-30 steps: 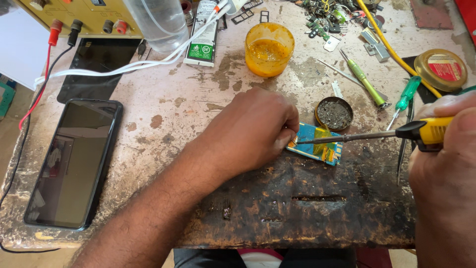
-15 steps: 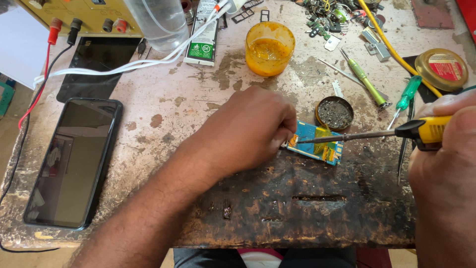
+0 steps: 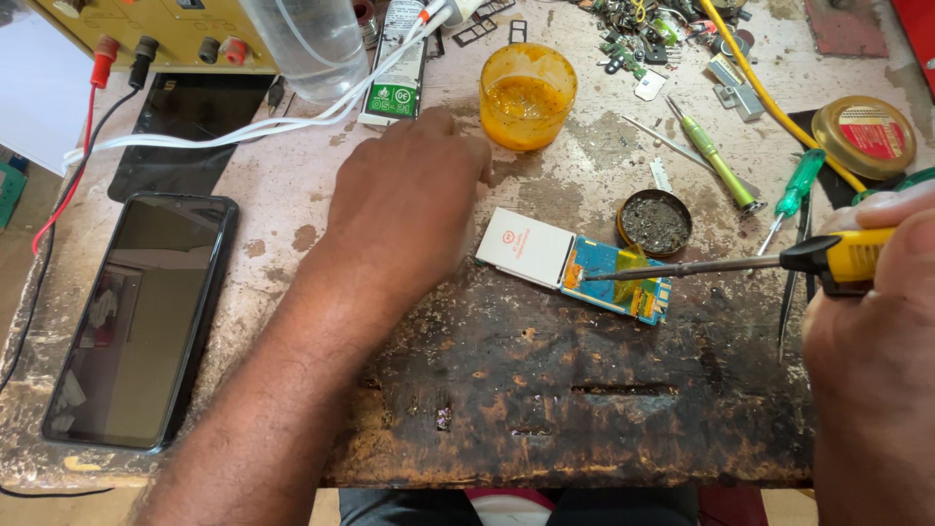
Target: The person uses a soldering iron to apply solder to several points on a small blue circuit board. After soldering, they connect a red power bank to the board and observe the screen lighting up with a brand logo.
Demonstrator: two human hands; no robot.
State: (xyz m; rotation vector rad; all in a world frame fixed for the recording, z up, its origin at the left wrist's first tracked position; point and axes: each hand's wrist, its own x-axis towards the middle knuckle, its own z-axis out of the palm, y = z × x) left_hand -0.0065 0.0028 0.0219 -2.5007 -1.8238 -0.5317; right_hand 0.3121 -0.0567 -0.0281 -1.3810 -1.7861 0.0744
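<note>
Soldering under way: right hand (image 3: 877,321) gripping soldering iron (image 3: 740,263), tip on blue circuit board (image 3: 614,278) at centre; left hand (image 3: 409,205), loosely curled, empty, at ten o'clock; joint seemingly unfinished.

In front of the left hand (image 3: 409,209) fingers stands the orange cup (image 3: 527,94), very near, and the white cables (image 3: 243,131) with the clear bottle (image 3: 307,44) close that side. To the right of its fingers lie the small circuit board (image 3: 575,265) and the soldering iron (image 3: 740,263) of the right hand (image 3: 881,331). Behind both hands the dark burnt patch of the table (image 3: 545,399) is open, and the black phone (image 3: 141,317) lies left of the forearm
</note>
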